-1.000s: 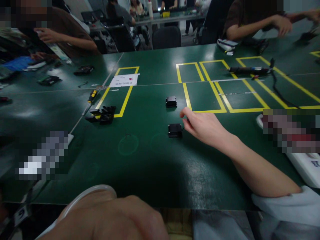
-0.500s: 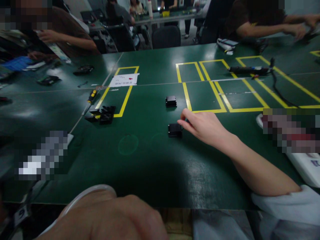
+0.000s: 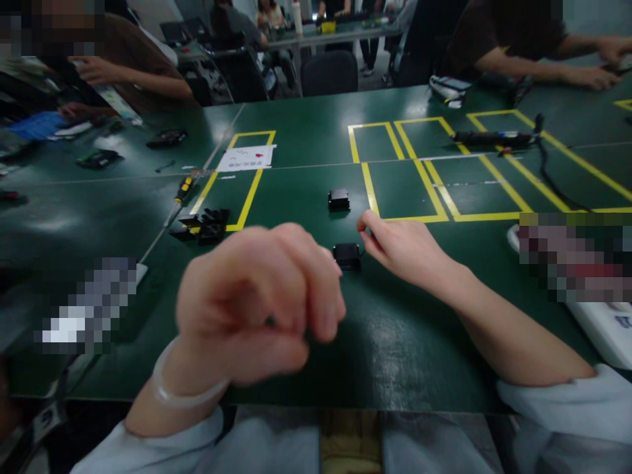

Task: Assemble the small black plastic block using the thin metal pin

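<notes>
My left hand (image 3: 257,306) is raised close to the camera with its fingers curled in a loose fist, a pale band on the wrist; nothing shows in it. My right hand (image 3: 402,250) rests on the green table (image 3: 296,342), fingers bent and pinched just right of a small black box (image 3: 346,256), close to it or touching it. A second black box (image 3: 338,199) sits farther back on the table.
Yellow tape rectangles (image 3: 395,171) mark the table. A pile of black parts (image 3: 205,226) and a yellow-handled screwdriver (image 3: 182,192) lie at the left, a white paper (image 3: 245,158) behind them. A black tool with cable (image 3: 494,138) lies at the right. Other people work at the far edges.
My left hand has risen from the bottom edge into the middle of the view, curled in a fist. My right hand stays by the near black box, barely shifted.
</notes>
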A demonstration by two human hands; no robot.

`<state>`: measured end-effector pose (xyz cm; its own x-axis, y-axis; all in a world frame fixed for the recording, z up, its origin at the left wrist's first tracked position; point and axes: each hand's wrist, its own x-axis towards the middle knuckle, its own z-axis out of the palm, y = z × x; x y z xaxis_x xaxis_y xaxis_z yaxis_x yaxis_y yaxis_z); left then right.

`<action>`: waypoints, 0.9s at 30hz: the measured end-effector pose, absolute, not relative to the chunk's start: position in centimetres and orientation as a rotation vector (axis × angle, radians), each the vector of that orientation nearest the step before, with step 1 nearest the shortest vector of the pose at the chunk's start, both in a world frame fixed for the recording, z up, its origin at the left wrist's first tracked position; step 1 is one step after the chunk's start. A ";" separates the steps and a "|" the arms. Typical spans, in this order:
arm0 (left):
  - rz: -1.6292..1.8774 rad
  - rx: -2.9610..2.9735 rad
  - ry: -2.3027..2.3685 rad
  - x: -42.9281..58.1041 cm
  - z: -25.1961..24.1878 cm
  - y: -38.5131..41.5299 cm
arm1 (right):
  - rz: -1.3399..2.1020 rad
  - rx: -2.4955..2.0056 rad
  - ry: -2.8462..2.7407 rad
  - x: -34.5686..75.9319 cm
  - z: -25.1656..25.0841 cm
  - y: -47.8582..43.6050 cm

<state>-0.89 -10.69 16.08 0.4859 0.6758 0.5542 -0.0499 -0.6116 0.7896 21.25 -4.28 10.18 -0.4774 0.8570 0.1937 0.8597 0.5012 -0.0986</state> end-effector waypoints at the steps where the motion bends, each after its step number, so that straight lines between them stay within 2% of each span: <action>1: 1.193 1.943 0.462 -0.8 15.8 -9.6 | -0.009 -1.471 -2.523 21.2 10.3 -4.3; 7: 0.869 2.211 0.819 -1.0 11.3 -2.6 | 0.011 -1.477 -2.530 21.3 10.6 -4.5; 13: 0.501 2.342 0.928 -1.3 5.5 -0.4 | -0.033 -1.509 -2.567 21.4 10.7 -4.4; 18: 0.487 2.340 0.981 -1.0 2.3 -0.3 | -0.076 -1.515 -2.569 21.3 10.6 -4.3; 27: 0.565 2.325 0.959 -0.9 1.0 0.0 | 0.018 -1.441 -2.551 21.4 10.9 -4.6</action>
<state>-0.90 -0.04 0.98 0.6560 0.7364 0.1657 0.5025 -0.5899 0.6321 21.43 -4.62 10.90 -0.4993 0.8481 0.1773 0.8455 0.5217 -0.1142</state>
